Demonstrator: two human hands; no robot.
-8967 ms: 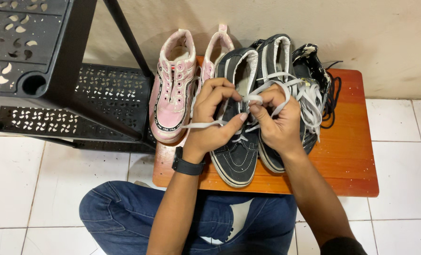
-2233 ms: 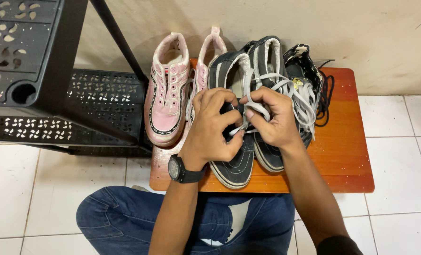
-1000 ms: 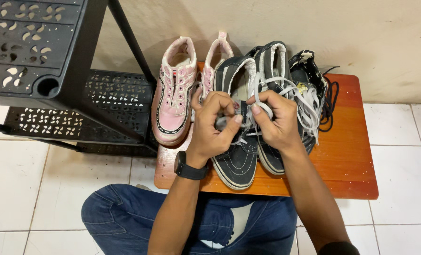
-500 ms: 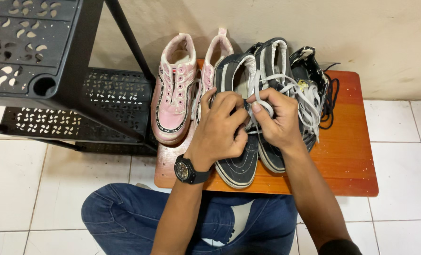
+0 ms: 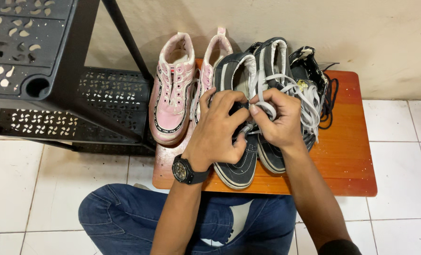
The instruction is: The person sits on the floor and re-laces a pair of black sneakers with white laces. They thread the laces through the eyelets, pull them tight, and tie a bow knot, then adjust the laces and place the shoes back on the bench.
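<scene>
A low orange wooden tabletop [image 5: 347, 156] against the wall carries a dark canvas high-top sneaker [image 5: 236, 163], long axis running from the wall toward the person, toe nearest them. A pink pair [image 5: 172, 99] stands just left. Both hands meet over its lacing: the left hand [image 5: 217, 130] covers the tongue, fingers curled narrow, while the right hand [image 5: 276, 118] pinches a flat white lace [image 5: 267, 109] looped just right of them.
</scene>
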